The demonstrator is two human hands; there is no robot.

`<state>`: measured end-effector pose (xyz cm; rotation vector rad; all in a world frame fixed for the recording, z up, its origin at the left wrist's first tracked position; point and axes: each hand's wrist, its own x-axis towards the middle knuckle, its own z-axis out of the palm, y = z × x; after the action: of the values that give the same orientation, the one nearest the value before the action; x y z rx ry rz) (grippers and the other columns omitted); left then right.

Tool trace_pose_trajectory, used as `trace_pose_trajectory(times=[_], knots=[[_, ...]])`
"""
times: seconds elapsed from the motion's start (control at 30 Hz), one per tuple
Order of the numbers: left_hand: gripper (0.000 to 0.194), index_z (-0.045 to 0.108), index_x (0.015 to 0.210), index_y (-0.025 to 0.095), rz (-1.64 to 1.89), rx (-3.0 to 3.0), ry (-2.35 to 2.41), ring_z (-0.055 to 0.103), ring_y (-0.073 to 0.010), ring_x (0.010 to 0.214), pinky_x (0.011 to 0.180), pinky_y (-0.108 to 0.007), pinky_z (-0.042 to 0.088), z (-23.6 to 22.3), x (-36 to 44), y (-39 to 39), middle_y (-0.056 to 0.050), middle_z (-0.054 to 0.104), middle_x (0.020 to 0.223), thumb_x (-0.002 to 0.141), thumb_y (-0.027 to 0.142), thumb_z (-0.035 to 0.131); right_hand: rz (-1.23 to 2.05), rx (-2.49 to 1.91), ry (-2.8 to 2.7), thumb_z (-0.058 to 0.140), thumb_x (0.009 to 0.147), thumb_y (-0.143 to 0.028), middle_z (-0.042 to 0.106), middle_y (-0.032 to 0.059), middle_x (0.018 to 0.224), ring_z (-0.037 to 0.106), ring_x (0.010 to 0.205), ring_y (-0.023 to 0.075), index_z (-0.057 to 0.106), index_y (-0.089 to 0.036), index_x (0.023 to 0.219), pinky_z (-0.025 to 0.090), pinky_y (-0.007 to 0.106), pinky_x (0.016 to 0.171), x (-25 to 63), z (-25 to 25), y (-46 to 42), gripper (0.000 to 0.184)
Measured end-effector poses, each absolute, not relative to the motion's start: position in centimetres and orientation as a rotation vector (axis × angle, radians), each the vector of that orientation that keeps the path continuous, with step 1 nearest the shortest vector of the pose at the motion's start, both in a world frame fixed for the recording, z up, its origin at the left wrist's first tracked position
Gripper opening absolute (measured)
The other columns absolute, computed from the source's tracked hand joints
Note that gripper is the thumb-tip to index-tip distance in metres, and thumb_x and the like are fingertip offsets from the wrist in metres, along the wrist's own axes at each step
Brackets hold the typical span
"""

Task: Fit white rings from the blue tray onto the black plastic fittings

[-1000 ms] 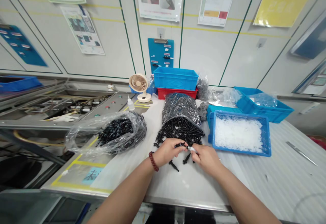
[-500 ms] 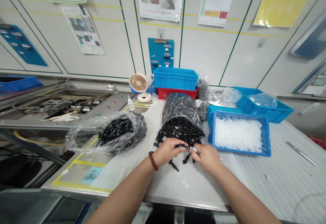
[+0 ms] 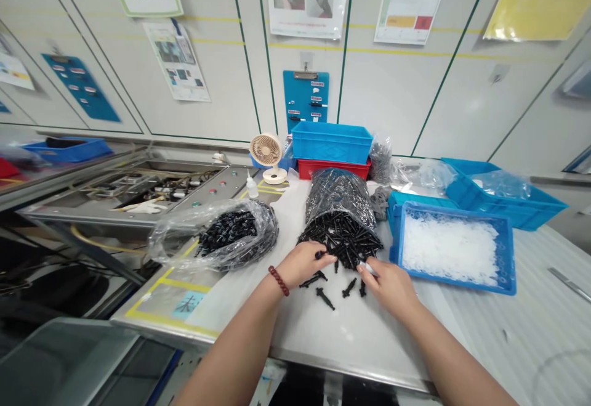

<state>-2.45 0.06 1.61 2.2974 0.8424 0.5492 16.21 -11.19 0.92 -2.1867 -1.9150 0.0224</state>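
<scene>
At a white work table [image 3: 351,338], the person's two bare hands are apart, just in front of a heap of black plastic parts [image 3: 341,239] spilling from the mouth of a clear plastic bag [image 3: 339,196]. The left hand [image 3: 305,264], with a red bead bracelet [image 3: 279,281] on its wrist, curves down over a black part [image 3: 319,255] at the heap's near left edge; whether it grips that part, I cannot tell. The right hand [image 3: 388,289] pinches a small white piece [image 3: 367,267] between its fingertips at the heap's near right edge. A few loose black parts [image 3: 325,299] lie on the table between the hands.

To the left, a second clear bag [image 3: 217,236] holds more black parts. To the right, a shallow blue tray [image 3: 462,212] is filled with small white pieces [image 3: 450,249]. Farther away stand a blue crate [image 3: 331,142] stacked on a red crate [image 3: 332,169], a small desk fan [image 3: 266,150] and a plastic squeeze bottle [image 3: 252,185]. Beyond the table's left side is a steel control panel with round buttons [image 3: 207,193].
</scene>
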Motion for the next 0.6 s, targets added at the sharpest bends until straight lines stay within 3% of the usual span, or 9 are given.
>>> trace_pose_trajectory(times=[0.13, 0.27, 0.47, 0.6], knots=[[0.008, 0.066, 0.076, 0.018, 0.212, 2.433, 0.822, 0.054, -0.0137, 0.067, 0.063, -0.02, 0.038, 1.5, -3.6, 0.5, -0.001, 0.062, 0.075, 0.071, 0.024, 0.064, 0.038, -2.19, -1.914, 0.036, 0.089, -0.038, 0.06, 0.0011, 0.061, 0.055, 0.061, 0.0152, 0.052, -0.02, 0.068, 0.019, 0.025, 0.052, 16.2, 1.1, -11.2, 0.032], [0.005, 0.067, 0.073, 0.018, 0.132, 2.527, 0.813, 0.056, -0.016, 0.072, 0.064, -0.02, 0.039, 0.7, -3.5, 0.6, -0.001, 0.063, 0.074, 0.069, 0.019, 0.065, 0.066, -2.166, -1.934, 0.037, 0.088, -0.029, 0.06, 0.0003, 0.064, 0.054, 0.063, 0.0148, 0.052, -0.02, 0.078, 0.021, 0.024, 0.053, 16.1, 0.9, -11.2, 0.02], [0.016, 0.064, 0.088, 0.016, 0.507, 2.443, 0.704, 0.057, -0.0174, 0.085, 0.079, -0.025, 0.041, 1.0, -2.2, -0.4, -0.006, 0.064, 0.091, 0.083, 0.023, 0.051, 0.126, -2.127, -1.986, 0.034, 0.089, -0.024, 0.06, 0.0008, 0.072, 0.053, 0.067, 0.0141, 0.05, -0.019, 0.083, 0.022, 0.024, 0.055, 16.1, 0.6, -11.0, 0.018], [0.019, 0.062, 0.095, 0.016, 0.617, 2.274, 0.678, 0.058, -0.0155, 0.076, 0.076, -0.025, 0.043, 1.5, -1.8, -0.9, -0.003, 0.066, 0.081, 0.084, 0.024, 0.049, 0.167, -2.137, -2.002, 0.035, 0.089, -0.024, 0.061, 0.0014, 0.074, 0.053, 0.067, 0.0142, 0.05, -0.019, 0.082, 0.021, 0.025, 0.055, 16.1, 0.7, -11.0, 0.018]])
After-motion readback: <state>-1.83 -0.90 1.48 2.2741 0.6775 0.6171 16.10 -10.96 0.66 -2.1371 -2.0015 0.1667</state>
